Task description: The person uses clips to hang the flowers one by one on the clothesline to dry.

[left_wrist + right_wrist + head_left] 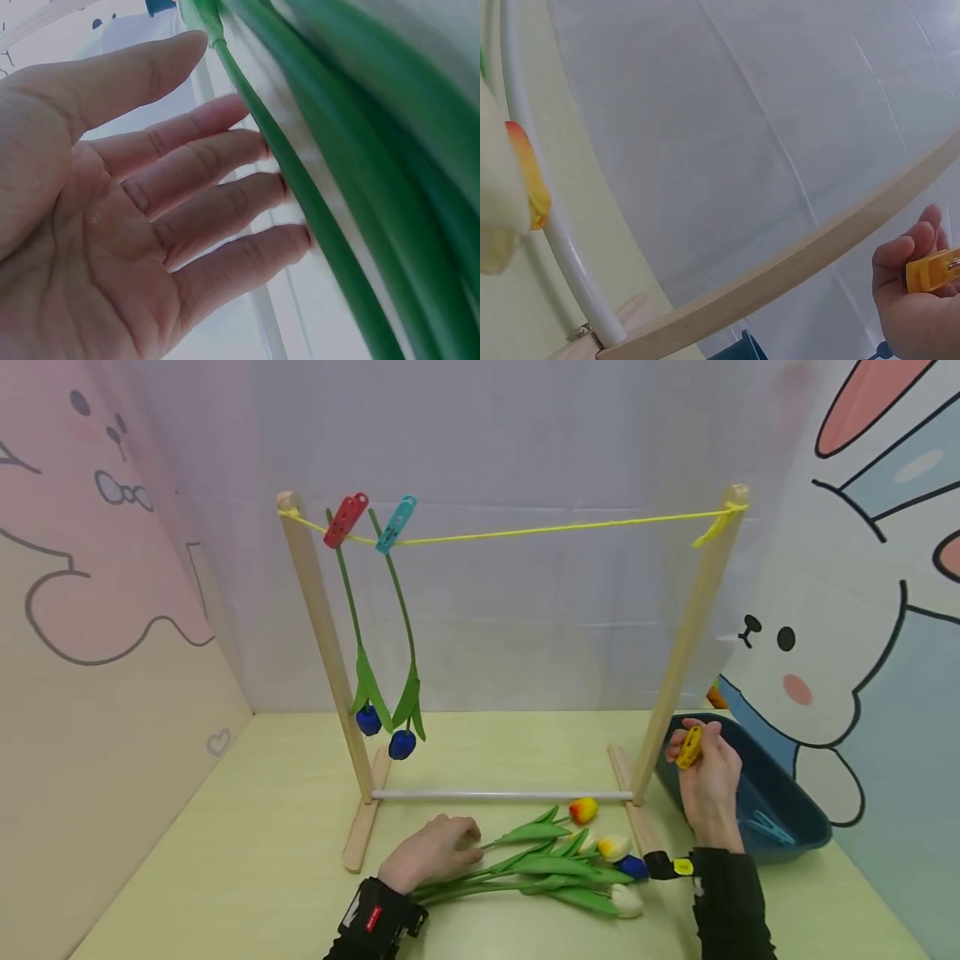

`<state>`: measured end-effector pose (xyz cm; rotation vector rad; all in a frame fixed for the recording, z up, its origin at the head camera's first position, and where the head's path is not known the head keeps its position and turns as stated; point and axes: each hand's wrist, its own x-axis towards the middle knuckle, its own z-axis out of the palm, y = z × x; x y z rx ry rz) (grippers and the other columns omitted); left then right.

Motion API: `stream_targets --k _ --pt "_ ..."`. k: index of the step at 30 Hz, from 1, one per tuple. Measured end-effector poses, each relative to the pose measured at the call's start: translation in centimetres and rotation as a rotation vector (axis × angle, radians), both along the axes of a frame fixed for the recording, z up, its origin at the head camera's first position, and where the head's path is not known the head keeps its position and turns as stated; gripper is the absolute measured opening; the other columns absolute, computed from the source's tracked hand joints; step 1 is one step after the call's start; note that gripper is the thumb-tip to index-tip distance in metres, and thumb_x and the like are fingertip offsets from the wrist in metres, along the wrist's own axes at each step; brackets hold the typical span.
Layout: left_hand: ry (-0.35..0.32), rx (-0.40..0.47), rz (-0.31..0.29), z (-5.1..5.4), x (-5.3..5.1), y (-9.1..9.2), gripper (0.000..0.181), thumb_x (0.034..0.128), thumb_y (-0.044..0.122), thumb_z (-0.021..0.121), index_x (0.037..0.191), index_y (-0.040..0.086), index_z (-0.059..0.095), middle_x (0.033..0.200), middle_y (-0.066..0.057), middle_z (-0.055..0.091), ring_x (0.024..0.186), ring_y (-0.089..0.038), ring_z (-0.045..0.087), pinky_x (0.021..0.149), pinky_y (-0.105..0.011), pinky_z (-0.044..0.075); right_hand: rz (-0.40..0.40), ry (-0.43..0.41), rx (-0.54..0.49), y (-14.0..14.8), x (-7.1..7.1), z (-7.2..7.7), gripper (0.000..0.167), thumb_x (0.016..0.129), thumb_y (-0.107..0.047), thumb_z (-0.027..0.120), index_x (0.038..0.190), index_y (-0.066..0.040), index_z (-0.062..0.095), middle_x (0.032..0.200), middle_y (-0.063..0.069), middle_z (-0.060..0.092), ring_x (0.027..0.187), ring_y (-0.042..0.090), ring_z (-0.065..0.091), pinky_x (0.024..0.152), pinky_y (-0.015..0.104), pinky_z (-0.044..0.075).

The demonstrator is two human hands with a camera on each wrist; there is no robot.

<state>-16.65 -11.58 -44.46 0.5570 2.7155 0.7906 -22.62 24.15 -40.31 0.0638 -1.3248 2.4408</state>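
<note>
My left hand (435,852) lies over the stems of a bunch of artificial tulips (525,872). In the left wrist view its fingers (217,202) are extended, with the tips beside one green stem (300,187); whether they touch it I cannot tell. That stem seems to belong to the red-and-yellow tulip (582,811). My right hand (711,781) holds a yellow clothespin (689,747) above the rim of a dark blue basin (806,835). Two blue tulips (402,744) hang head down from a yellow string (525,532), clipped by a red clothespin (346,520) and a turquoise clothespin (396,524).
A wooden stand with a left post (322,635) and a right post (686,652) carries the string. A white rod (502,795) joins the posts low down. At least one light blue clothespin (771,827) lies in the basin. Rabbit-printed sheets surround the table.
</note>
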Motion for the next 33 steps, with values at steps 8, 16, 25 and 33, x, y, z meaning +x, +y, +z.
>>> stream_targets --k 8,16,25,33 --pt "0.034 0.007 -0.029 -0.27 -0.46 -0.42 0.010 0.0931 0.023 0.072 0.092 0.014 0.070 0.096 -0.004 0.071 0.091 -0.026 0.062 0.078 -0.040 0.049 -0.102 -0.043 0.046 -0.30 -0.12 0.11 0.037 0.101 -0.039 0.047 0.109 -0.006 0.060 0.082 0.002 0.058 0.070 0.015 0.053 0.064 0.021 0.048" --pt "0.014 0.021 -0.036 -0.31 -0.72 -0.55 0.009 0.0934 0.024 0.072 0.091 0.016 0.070 0.094 -0.002 0.071 0.090 -0.025 0.060 0.078 -0.040 0.046 -0.162 -0.061 0.086 -0.54 -0.35 0.01 0.037 0.100 -0.041 0.045 0.106 -0.007 0.058 0.077 0.002 0.045 0.064 0.016 0.042 0.058 0.025 0.037" --pt "0.029 -0.016 -0.010 -0.16 -0.41 -0.15 0.010 0.0909 0.022 0.075 0.094 0.013 0.070 0.093 -0.003 0.069 0.089 -0.024 0.060 0.076 -0.037 0.047 0.027 -0.006 0.018 -0.26 -0.13 0.12 0.041 0.104 -0.043 0.038 0.122 -0.008 0.051 0.082 -0.001 0.041 0.067 0.014 0.035 0.061 0.026 0.031" --pt "0.067 -0.056 -0.006 0.10 0.07 0.16 0.011 0.0873 0.016 0.077 0.092 0.010 0.069 0.087 -0.001 0.066 0.082 -0.018 0.058 0.071 -0.032 0.047 0.151 0.008 -0.094 0.17 0.22 -0.19 0.032 0.110 -0.034 0.032 0.124 -0.008 0.044 0.089 0.001 0.049 0.076 0.016 0.037 0.071 0.027 0.035"
